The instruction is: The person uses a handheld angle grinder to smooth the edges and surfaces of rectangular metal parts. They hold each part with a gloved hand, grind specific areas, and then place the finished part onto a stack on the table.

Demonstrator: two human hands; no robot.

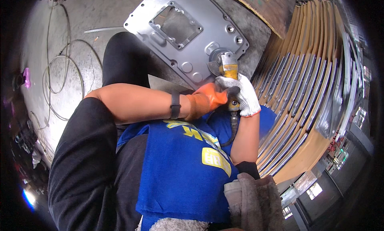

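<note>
A yellow air-powered angle grinder (229,70) points away from me, its disc (217,57) at the near right edge of a silver metal cover plate (192,35). My right hand (247,96), in a white knit glove, is closed round the grinder's body. From the left my left hand (211,96), in an orange-coated glove, is closed on the grinder beside a dark handle-like part; its fingertips are partly hidden. A hose (231,137) runs back from the tool toward my body. The plate has a square opening, round bosses and bolt holes along its rim.
Right of me stands a stack of metal parts (308,79) separated by brown sheets. A wooden board (268,7) lies beyond the plate. Looped hose or cable (66,57) lies on the concrete floor at left. My bent left knee (124,51) is beside the plate.
</note>
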